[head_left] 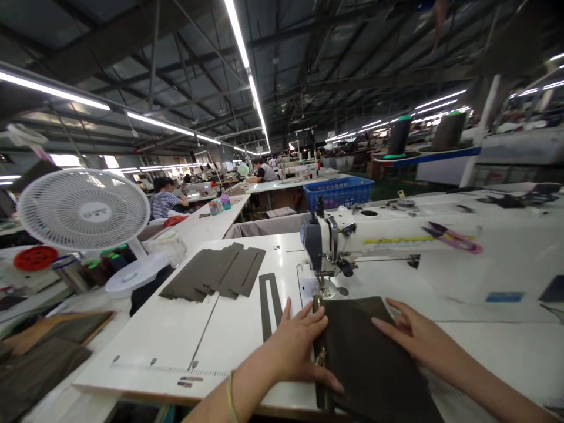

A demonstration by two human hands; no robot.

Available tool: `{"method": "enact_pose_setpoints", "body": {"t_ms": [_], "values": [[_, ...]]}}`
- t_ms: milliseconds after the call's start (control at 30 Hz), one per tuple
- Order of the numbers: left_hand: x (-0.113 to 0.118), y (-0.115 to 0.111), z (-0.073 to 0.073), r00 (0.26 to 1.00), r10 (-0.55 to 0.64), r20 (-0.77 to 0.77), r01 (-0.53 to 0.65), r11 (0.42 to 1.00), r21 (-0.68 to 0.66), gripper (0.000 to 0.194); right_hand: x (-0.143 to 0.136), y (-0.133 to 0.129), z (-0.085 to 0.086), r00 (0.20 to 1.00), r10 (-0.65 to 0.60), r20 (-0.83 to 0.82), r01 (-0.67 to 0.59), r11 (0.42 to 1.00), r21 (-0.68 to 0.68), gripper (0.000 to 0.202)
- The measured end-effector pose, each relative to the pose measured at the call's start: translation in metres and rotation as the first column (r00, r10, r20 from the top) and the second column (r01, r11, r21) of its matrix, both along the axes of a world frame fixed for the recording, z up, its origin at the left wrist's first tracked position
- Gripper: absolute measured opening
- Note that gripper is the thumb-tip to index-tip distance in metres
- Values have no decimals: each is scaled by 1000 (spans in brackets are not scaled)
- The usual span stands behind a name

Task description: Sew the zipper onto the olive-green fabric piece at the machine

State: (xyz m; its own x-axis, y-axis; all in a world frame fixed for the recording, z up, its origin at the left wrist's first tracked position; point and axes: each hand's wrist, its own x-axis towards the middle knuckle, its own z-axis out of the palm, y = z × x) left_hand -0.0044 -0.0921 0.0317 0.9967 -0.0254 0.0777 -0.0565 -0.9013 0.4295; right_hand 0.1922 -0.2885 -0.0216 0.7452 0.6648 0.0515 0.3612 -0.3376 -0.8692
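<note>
A dark olive-brown fabric panel (365, 352) lies on the white sewing table, its far edge just in front of the sewing machine's needle area (326, 282). Along its left edge runs a strip with brassy metal bits, perhaps a zipper (321, 352). My left hand (295, 346) rests over that edge, fingers spread, its thumb on the panel. On the opposite side, my right hand (409, 329) has its fingers stretched out at the panel's right edge. Left of my left hand lies a flat, frame-shaped cut piece (269, 302) with a long slot.
Several overlapping cut pieces (220, 270) lie on the table's left part. A white fan (92, 214) stands further left, near thread spools. Pink-handled scissors (456, 238) rest on the machine arm (484, 252). Behind are a blue crate (337, 191) and seated people.
</note>
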Motion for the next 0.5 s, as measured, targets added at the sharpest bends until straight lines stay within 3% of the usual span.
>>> {"method": "enact_pose_setpoints", "body": {"t_ms": [100,267,400,500], "values": [[17,6,8,999,-48,-23,49,999,7,103,6,6,2,998,30,55,-34,997,71,70],[33,3,-2,999,-20,-29,23,993,118,111,30,9,-2,973,40,228,-43,999,7,59],[38,-3,-11,999,45,22,-48,977,209,119,41,9,0,845,105,524,-19,986,-167,44],[43,-5,-15,998,66,-8,-62,973,222,121,25,20,5,660,103,744,45,983,-177,41]]}}
